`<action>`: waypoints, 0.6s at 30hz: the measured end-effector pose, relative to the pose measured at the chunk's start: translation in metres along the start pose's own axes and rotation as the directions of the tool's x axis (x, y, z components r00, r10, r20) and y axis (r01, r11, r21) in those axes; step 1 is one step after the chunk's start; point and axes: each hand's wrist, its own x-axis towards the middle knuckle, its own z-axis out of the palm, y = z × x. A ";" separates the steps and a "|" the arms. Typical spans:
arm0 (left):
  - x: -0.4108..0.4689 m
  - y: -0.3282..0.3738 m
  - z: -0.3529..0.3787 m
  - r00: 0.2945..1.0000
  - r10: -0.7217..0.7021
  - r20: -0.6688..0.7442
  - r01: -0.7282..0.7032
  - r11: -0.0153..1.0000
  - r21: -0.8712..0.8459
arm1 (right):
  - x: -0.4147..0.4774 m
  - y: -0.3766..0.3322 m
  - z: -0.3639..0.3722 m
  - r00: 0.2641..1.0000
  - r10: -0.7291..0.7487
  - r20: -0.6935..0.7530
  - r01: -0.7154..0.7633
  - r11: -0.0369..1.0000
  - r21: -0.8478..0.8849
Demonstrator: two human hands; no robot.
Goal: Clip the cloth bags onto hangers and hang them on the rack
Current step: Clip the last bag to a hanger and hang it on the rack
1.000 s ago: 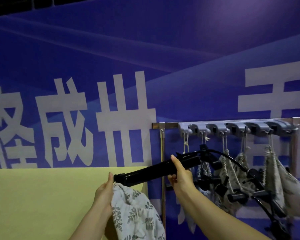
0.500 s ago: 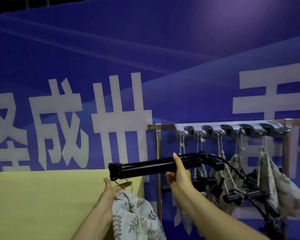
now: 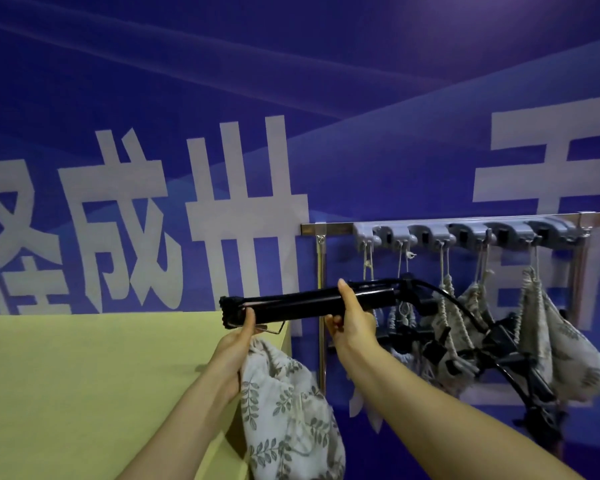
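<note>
My left grip point(image 3: 234, 344) is curled round the gathered neck of one cloth bag point(image 3: 284, 410), soft pale fabric printed with grey-green leaf sprigs. The bag hangs limp below my fist, near me and just right of the table point(image 3: 84, 375) edge. The table top is flat, matt and yellow. A thin bent wire hook point(image 3: 274, 329) sticks out to the right of my fingers. My thumb stands up against the ribbed left end of the hanger point(image 3: 291, 308).

The hanger is black. It has one thick, smooth, glossy tube lying almost level, and a thin curved arm sweeping down to the right into a tangle of black clips point(image 3: 437, 349) that I cannot count. My right grip point(image 3: 352, 320) is wrapped round the tube near its right end, thumb on top and fingers beneath.

Farther off on the right stands the rack point(image 3: 321, 289), a shiny metal rail on an upright post. It carries one grey plastic hook strip point(image 3: 465, 232) with rounded humps. Five pale twisted cords point(image 3: 442, 261) hang from the strip, each with a drawstring bag. The hung bags point(image 3: 551, 341) are the same leafy cloth, bunched at the neck, and some are hidden behind the hanger.

Behind everything is a smooth blue wall point(image 3: 291, 64) with large white characters.
</note>
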 end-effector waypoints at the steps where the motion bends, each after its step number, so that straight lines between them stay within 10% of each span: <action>1: -0.001 0.000 0.000 1.000 0.006 -0.001 -0.006 1.000 0.002 | -0.001 -0.005 -0.001 1.000 -0.013 -0.006 0.013 1.000 0.005; 5: -0.007 0.000 0.000 0.995 0.039 0.092 -0.046 0.996 0.074 | -0.003 -0.026 -0.010 0.998 -0.051 -0.026 0.051 0.999 -0.008; 10: -0.013 -0.009 0.013 0.968 0.248 -0.021 -0.192 0.799 0.570 | -0.017 -0.051 -0.028 0.995 -0.085 -0.046 0.082 0.995 -0.057; 18: -0.017 -0.007 0.013 0.884 0.363 -0.293 0.005 0.620 0.785 | -0.034 -0.100 -0.064 0.960 -0.281 -0.006 0.278 0.951 -0.135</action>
